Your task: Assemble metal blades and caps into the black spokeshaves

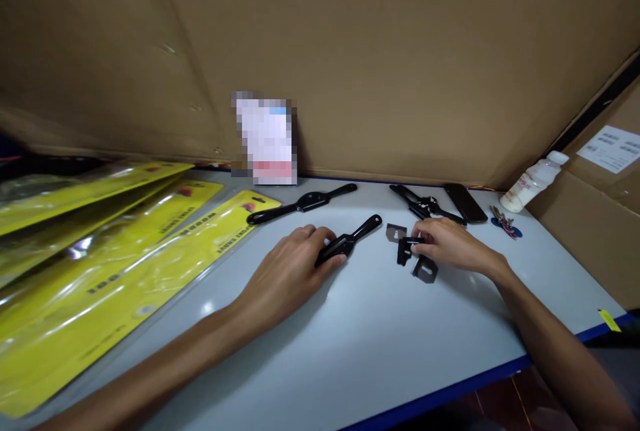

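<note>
My left hand (295, 258) grips one end of a black spokeshave body (356, 234) just above the table, its other handle pointing away to the right. Thumb and fingers of my right hand (445, 241) are closed on a small black metal plate (403, 251), probably a spokeshave cap. Close around it lie a grey slotted blade (397, 232) and another slotted blade (426, 270). Beyond my left hand rests a second black spokeshave (313, 201). Behind my right hand are more black spokeshave frames (417, 201), partly hidden by the fingers.
Yellow blister packs (150, 264) overlap at the left. A blurred-out upright card or screen (270, 141) leans on the cardboard wall (375, 58). At the back right are a dark phone-like slab (465, 203), keys (506, 223) and a plastic bottle (534, 181). The table's blue edge (430, 404) runs in front.
</note>
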The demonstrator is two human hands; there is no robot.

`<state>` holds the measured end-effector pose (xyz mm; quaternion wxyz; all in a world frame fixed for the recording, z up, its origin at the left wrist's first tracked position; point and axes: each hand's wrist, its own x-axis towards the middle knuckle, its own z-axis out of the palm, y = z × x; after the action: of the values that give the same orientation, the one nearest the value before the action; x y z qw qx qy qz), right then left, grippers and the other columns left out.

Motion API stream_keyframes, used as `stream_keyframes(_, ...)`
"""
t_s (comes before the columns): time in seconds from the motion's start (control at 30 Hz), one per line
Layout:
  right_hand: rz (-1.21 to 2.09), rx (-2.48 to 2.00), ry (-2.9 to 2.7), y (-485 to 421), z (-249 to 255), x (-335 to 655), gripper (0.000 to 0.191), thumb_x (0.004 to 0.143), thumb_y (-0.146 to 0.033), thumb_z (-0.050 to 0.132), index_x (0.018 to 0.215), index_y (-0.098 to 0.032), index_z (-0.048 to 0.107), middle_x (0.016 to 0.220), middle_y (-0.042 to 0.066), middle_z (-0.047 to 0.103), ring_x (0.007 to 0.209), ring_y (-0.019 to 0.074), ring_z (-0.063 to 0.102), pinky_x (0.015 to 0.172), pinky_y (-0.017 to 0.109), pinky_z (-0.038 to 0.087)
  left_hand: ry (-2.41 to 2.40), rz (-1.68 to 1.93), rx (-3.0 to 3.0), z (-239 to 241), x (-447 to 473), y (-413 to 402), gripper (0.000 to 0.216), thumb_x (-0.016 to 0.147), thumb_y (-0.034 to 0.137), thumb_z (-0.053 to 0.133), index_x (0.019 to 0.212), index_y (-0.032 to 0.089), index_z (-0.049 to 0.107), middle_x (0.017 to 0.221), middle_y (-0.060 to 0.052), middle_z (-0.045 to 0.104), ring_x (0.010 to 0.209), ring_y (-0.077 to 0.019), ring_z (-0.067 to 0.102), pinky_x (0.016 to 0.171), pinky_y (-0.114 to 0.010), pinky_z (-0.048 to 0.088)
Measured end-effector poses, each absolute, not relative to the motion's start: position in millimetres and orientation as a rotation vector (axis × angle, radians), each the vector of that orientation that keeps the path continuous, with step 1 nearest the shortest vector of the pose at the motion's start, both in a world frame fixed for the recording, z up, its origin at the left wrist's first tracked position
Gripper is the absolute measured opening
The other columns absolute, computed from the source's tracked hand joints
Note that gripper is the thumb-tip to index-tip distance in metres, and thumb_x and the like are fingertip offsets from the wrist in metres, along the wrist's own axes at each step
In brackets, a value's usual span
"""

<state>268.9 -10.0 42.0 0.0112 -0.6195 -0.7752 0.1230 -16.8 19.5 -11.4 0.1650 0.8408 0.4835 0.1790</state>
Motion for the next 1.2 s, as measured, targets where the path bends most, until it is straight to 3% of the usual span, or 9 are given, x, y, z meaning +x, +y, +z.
stream_keyframes(0.2, 0.28, -2.0, -2.376, -6, 43, 284, 0.009, 0.086, -0.022, 0.07, 0.08, -0.021, 0.065, 0.077, 0.004, 0.066, 0.073, 0.0192, 0.058, 0.061, 0.029, 0.031, 1.377, 0.42, 2.442, -8, -15, 19, 0.022, 0.094, 0.036, 0.042, 0.09, 0.02, 0.056, 0.089, -0.012, 0.065, 0.085, -0.0309, 0.063, 0.071, -0.04, 0.045)
stream_keyframes(0.3, 0.264, -1.953, -2.356, -3, 45, 284, 0.004, 0.085, -0.023, 0.072, 0.087, -0.022, 0.068, 0.084, 0.003, 0.069, 0.079, 0.0191, 0.061, 0.066, 0.029, 0.036, 1.358, 0.422, 2.465, -9, -14, 20, 0.023, 0.096, 0.032, 0.036, 0.079, 0.024, 0.05, 0.085, -0.01, 0.063, 0.082, -0.0294, 0.061, 0.068, -0.038, 0.041)
stream_keyframes(0.4, 0.181, -1.908, -2.252, 0, 38, 272, 0.014, 0.095, -0.031, 0.063, 0.101, -0.021, 0.069, 0.102, 0.007, 0.071, 0.096, 0.0225, 0.063, 0.079, 0.032, 0.043, 1.332, 0.527, 2.356, -7, -13, 21, 0.023, 0.094, 0.034, 0.038, 0.073, 0.025, 0.043, 0.077, -0.006, 0.06, 0.075, -0.027, 0.059, 0.062, -0.034, 0.037)
stream_keyframes(0.53, 0.19, -1.879, -2.225, 5, 21, 252, 0.03, 0.092, -0.035, 0.067, 0.118, -0.02, 0.065, 0.117, 0.012, 0.067, 0.111, 0.0275, 0.06, 0.09, 0.037, 0.044, 1.112, 0.689, 1.69, 3, -7, 16, 0.026, 0.093, 0.046, 0.04, 0.076, 0.027, 0.036, 0.062, 0.003, 0.054, 0.046, -0.0162, 0.05, 0.045, -0.026, 0.035)
stream_keyframes(0.7, 0.338, -1.951, -2.202, 22, 15, 249, 0.027, 0.081, -0.031, 0.075, 0.105, -0.02, 0.069, 0.104, 0.009, 0.069, 0.097, 0.0255, 0.064, 0.077, 0.033, 0.044, 0.927, 0.568, 1.243, 7, -1, 7, 0.024, 0.096, 0.047, 0.042, 0.082, 0.027, 0.038, 0.054, 0.011, 0.048, 0.029, -0.0076, 0.029, 0.029, -0.018, 0.022)
stream_keyframes(0.93, 0.622, -2.003, -2.109, 57, 19, 259, 0.033, 0.052, -0.026, 0.088, 0.072, -0.02, 0.064, 0.064, -0.002, 0.062, 0.062, 0.0172, 0.057, 0.056, 0.028, 0.038, 0.912, 0.629, 1.264, -2, 5, 4, 0.031, 0.096, 0.044, 0.04, 0.073, 0.024, 0.041, 0.059, 0.007, 0.046, 0.038, -0.0068, 0.033, 0.034, -0.018, 0.027)
stream_keyframes(1.07, 0.683, -1.884, -2.021, 57, 14, 262, 0.031, 0.053, -0.023, 0.082, 0.077, -0.019, 0.064, 0.063, -0.004, 0.06, 0.061, 0.0149, 0.055, 0.055, 0.026, 0.038, 0.898, 0.669, 1.269, 3, 6, 4, 0.026, 0.098, 0.042, 0.035, 0.079, 0.025, 0.04, 0.062, 0.008, 0.047, 0.04, -0.0074, 0.036, 0.037, -0.018, 0.03)
stream_keyframes(1.2, 0.687, -1.745, -1.903, 47, 24, 274, 0.023, 0.064, -0.036, 0.074, 0.075, -0.019, 0.064, 0.067, -0.001, 0.062, 0.064, 0.0152, 0.055, 0.059, 0.027, 0.04, 0.863, 0.637, 1.341, 6, 3, 4, 0.028, 0.099, 0.045, 0.032, 0.081, 0.025, 0.04, 0.056, 0.01, 0.045, 0.038, -0.0081, 0.034, 0.038, -0.019, 0.031)
